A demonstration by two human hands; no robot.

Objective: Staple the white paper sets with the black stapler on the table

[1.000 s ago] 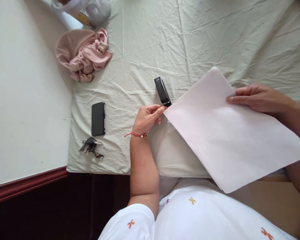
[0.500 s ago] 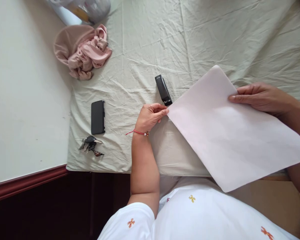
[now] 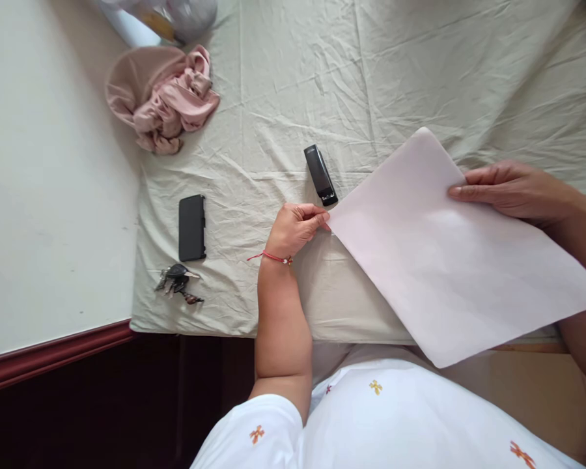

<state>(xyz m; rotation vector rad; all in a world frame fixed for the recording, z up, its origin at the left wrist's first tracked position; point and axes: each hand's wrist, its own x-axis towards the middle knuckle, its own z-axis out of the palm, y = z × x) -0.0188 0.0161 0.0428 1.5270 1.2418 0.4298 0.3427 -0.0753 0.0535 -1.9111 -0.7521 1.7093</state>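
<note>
The left hand (image 3: 293,229) is sitting slightly farther right than a second ago, leaving the front end of the glossy black oblong stapler (image 3: 320,172) showing more clearly. Its grip is pinching the left corner of the white rectangular paper (image 3: 449,260); the right hand (image 3: 510,189) is clamping the upper-right edge. The paper is slanting over the cloth-covered, pale-green table (image 3: 273,150), overhanging its near edge, looking blank and faintly rippled.

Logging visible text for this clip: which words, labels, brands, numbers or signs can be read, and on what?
Readable text: none.
Black stapler: a small pale marking near its far end, too small to read.
White paper: no print visible on the face shown.
Black phone: no lettering visible.
</note>
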